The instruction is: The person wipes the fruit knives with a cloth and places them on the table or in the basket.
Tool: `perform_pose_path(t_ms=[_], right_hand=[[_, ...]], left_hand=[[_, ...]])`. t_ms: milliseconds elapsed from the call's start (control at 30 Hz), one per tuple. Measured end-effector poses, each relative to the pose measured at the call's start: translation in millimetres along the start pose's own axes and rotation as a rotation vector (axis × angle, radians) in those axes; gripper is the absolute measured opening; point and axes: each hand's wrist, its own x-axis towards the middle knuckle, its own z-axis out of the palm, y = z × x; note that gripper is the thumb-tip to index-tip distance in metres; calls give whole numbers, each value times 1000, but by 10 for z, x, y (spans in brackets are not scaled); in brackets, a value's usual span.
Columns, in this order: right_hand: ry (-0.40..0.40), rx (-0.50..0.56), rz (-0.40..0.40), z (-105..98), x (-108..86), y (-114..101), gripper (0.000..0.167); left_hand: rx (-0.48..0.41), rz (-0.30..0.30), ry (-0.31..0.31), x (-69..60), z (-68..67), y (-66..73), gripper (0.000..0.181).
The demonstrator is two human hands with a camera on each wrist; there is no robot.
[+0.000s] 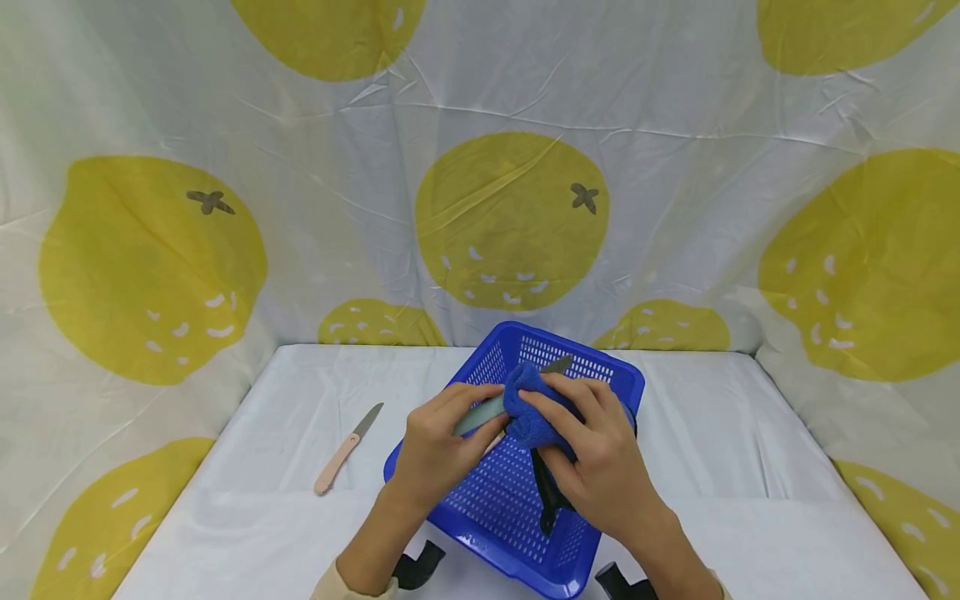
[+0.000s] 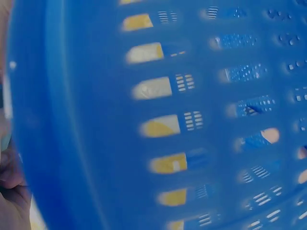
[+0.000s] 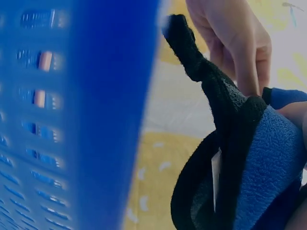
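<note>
Grips a green-handled knife (image 1: 480, 414) in the left hand (image 1: 441, 429), with digits clamped on its handle; clasps a blue cloth (image 1: 528, 410) round the blade with the right hand (image 1: 600, 454), with the tip bare beyond; holds both above the blue basket (image 1: 487, 550); has a pink-handled knife (image 1: 340, 461) lying left of that on the white tabletop (image 1: 270, 475)

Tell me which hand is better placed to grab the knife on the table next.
Probably the left hand: the pink-handled knife lies on its side of the basket, though that hand must release the green handle. The right hand is farther and holds the blue cloth.
</note>
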Motion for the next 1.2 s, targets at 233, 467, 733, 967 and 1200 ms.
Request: perform_pose_path(t_ms=[233,467,733,967,1200], right_hand=[[0,-60,9,7,-15,-10,46],[20,-102,37,-5,-4,70,42],[83,-118,74,-62,-13,282,41],[148,-115,163,-153,-52,556,39],[234,-102,200,-303,-44,684,39]], left_hand=[[-45,61,5,3,-21,16,30],[-40,73,15,14,-25,18,27],[-37,58,11,15,-26,26,27],[-105,14,27,5,-9,-20,31],[-129,12,41,16,-28,-28,35]])
